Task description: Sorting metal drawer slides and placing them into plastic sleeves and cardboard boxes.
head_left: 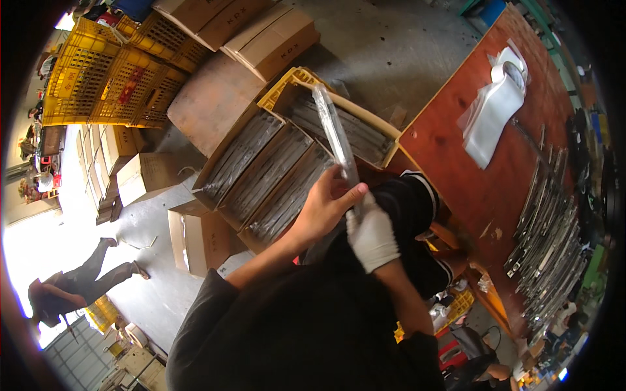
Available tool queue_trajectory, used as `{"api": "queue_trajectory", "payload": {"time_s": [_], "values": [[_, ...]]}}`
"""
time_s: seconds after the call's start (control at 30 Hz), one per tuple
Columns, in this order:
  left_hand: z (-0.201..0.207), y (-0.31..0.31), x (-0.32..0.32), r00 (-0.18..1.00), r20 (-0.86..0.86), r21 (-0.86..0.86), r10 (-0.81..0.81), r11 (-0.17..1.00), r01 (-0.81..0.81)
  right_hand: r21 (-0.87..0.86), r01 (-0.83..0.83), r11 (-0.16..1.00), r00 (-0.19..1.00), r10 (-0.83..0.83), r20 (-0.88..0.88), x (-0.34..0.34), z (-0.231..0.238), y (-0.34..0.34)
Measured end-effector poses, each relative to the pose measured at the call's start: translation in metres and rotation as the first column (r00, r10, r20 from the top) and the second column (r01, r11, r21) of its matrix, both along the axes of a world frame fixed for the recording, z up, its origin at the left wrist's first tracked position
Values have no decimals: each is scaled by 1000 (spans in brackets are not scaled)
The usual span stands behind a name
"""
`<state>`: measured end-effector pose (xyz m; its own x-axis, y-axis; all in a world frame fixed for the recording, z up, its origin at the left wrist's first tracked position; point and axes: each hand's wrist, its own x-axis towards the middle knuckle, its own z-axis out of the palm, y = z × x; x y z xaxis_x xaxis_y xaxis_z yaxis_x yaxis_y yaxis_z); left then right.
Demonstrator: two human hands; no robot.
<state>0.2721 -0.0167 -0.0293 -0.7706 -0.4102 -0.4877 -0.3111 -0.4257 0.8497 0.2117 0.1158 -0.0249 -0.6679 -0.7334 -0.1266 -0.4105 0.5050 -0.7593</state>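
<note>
Both my hands hold a long, narrow metal rail in a clear plastic sleeve, tilted with its far end up and to the left. My bare left hand closes around its lower part, thumb pointing right. Just below and right, my right hand in a white glove grips the near end; its fingers partly hide that end. Beyond my left hand is an open cardboard box with several rows of plastic-wrapped metal rails. A yellow crate behind the held rail is lined with cardboard and contains more rails.
The red-brown table at right bears a roll of clear plastic bags and a spread of bare metal rails. Closed cartons and stacked yellow crates stand far left. Another carton sits on the floor; a person walks at left.
</note>
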Motion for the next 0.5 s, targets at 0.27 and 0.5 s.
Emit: {"api": "queue_trajectory", "payload": {"time_s": [0.27,0.5], "values": [[-22,-113,-21,817,381,-451,-433,684,573,226,-246,943,916,150,371,9,27,-69],[-15,-183,-49,466,536,-479,-704,200,855,76,-298,952,884,245,399,-18,30,-8]]}}
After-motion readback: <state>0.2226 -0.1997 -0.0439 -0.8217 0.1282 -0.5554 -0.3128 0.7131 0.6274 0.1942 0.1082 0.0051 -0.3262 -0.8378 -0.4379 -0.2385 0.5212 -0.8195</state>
